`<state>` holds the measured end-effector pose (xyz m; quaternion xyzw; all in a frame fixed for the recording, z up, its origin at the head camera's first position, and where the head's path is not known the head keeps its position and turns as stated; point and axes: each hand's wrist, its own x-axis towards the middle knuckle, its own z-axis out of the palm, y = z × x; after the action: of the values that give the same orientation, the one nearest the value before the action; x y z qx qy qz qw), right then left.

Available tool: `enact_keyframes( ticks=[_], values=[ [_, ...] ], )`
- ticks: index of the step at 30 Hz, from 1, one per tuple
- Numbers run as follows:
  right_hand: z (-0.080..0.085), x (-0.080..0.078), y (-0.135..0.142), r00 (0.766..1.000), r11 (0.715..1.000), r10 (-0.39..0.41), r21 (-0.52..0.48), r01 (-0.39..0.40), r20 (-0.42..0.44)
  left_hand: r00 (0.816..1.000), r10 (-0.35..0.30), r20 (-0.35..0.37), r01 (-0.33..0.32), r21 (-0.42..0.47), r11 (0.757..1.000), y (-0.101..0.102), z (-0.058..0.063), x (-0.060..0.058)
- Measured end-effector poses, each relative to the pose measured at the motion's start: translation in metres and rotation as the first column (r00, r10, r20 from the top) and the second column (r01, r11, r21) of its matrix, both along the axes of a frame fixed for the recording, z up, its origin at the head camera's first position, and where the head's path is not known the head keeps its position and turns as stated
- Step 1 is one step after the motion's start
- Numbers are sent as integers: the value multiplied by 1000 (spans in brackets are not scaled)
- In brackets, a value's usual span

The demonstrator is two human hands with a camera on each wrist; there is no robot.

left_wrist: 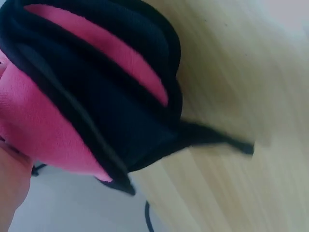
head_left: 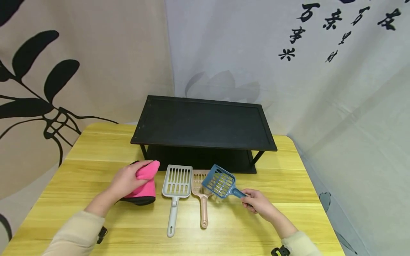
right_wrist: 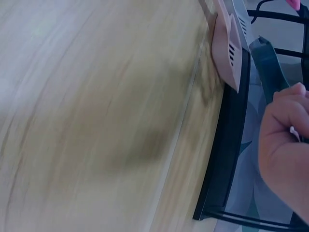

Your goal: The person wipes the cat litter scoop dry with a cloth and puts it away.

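My left hand (head_left: pixel 129 180) grips a soft pink fabric item (head_left: pixel 145 189) with black edging. In the left wrist view, its black-trimmed opening (left_wrist: pixel 125 121) gapes and a thin black strap (left_wrist: pixel 212 135) sticks out from it. My right hand (head_left: pixel 260 205) holds a blue litter scoop (head_left: pixel 237 192) by its handle, the slotted head tilted up and overlapping a beige-pink litter scoop (head_left: pixel 204 212). Beside that one, a light grey litter scoop (head_left: pixel 173 213) lies on the table, handle toward me. The right wrist view shows the fingers (right_wrist: pixel 285 108) curled round the blue handle.
Behind the scoops stands a black two-tier shelf (head_left: pixel 205 122), its lower board (head_left: pixel 198 154) partly hidden under the top. Everything rests on a yellow wood-grain table (head_left: pixel 137 231). A pale printed curtain (head_left: pixel 128 53) hangs behind and at the sides.
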<state>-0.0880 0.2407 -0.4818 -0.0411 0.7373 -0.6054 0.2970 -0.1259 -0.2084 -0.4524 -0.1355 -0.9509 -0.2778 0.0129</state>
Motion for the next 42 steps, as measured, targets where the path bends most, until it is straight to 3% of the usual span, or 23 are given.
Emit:
enact_keyframes(
  ticks=[5, 16, 27, 34, 42],
  values=[
    [0, 0, -7, 1000, 1000, 16, -9, -15, 10, 1000, -12, 22, 12, -3, 1000, 9, 4, -1],
    [4, -3, -23, 999, 999, 19, -29, -18, 36, 984, -133, -120, 134, -5, 991, 28, 3, -2],
    [6, -8, -44, 999, 999, 36, -16, -35, 29, 975, -213, -67, 211, -33, 977, 56, 22, -10],
    [7, -7, -53, 999, 999, 48, 19, -48, 16, 946, -315, -78, 309, -77, 948, 79, 31, -19],
    [11, -7, -67, 998, 998, 61, 3, -61, 19, 888, -459, -10, 457, -71, 886, 111, 35, -18]
  ],
)
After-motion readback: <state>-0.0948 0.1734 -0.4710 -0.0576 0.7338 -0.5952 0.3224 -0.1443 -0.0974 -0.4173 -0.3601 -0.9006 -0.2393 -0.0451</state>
